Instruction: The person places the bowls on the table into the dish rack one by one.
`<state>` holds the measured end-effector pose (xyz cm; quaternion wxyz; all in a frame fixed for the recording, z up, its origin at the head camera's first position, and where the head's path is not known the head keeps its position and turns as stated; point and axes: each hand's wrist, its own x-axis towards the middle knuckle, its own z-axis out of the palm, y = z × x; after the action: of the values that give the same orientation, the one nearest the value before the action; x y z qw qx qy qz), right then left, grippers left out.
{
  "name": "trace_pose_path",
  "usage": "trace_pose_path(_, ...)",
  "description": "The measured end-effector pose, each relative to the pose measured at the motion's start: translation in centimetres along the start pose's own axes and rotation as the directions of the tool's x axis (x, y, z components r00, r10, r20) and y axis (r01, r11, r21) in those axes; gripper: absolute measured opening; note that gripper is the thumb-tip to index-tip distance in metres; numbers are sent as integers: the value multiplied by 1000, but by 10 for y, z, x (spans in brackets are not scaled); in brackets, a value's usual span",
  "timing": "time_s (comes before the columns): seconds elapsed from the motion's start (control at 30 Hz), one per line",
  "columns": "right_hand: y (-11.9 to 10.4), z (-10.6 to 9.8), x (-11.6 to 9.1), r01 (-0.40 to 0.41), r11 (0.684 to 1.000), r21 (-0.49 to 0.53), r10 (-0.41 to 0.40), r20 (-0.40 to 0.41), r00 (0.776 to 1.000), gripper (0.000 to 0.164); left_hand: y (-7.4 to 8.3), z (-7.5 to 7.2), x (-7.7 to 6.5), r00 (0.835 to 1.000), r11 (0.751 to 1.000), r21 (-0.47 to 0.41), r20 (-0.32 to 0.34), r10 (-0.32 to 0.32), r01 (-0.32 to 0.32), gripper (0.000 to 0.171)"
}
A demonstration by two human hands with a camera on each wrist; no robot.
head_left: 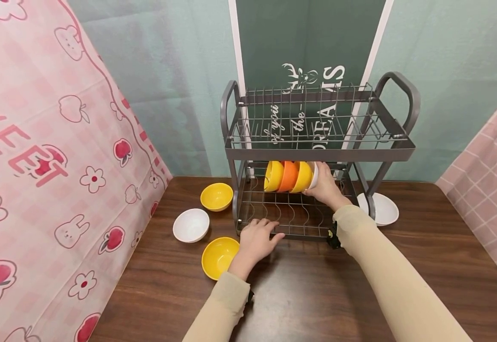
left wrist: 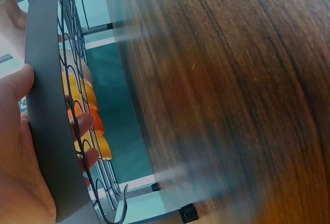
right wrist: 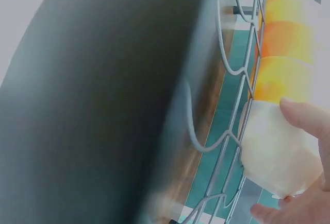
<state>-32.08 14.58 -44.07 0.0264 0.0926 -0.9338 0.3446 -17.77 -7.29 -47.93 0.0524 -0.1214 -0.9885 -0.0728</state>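
Note:
My right hand [head_left: 324, 187] grips a white bowl [right wrist: 281, 149] inside the lower tier of a grey two-tier dish rack [head_left: 317, 154]. The white bowl stands on edge at the right end of a row. Left of it, also on edge and close against one another, are a yellow bowl [head_left: 301, 177], an orange bowl [head_left: 289, 176] and another yellow bowl [head_left: 274, 176]. My left hand [head_left: 257, 240] holds the rack's lower front rail [left wrist: 46, 121]; its fingertips [left wrist: 91, 157] show past the rail among the wires.
Left of the rack on the wooden table [head_left: 300, 294] sit a yellow bowl [head_left: 216, 197], a white bowl [head_left: 191, 225] and a nearer yellow bowl [head_left: 219, 258]. Another white dish [head_left: 385, 210] lies at the rack's right side. The upper tier [head_left: 317, 154] overhangs my right hand.

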Motion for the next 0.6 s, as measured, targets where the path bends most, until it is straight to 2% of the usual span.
trace_pose_path(0.27, 6, -1, -5, -8, 1000, 12, 8, 31, 999, 113, 1, 0, -2, 1000, 1000, 2, 18, 12, -12, 48)
trace_pose_path(0.43, 10, -1, -11, -14, 1000, -12, 14, 16, 1000, 113, 1, 0, -3, 1000, 1000, -4, 5, 16, -16, 47)
trace_pose_path(0.6, 5, -4, -18, 23, 999, -29, -23, 1, 1000, 113, -1, -1, -2, 1000, 1000, 0, -4, 12, -12, 47)
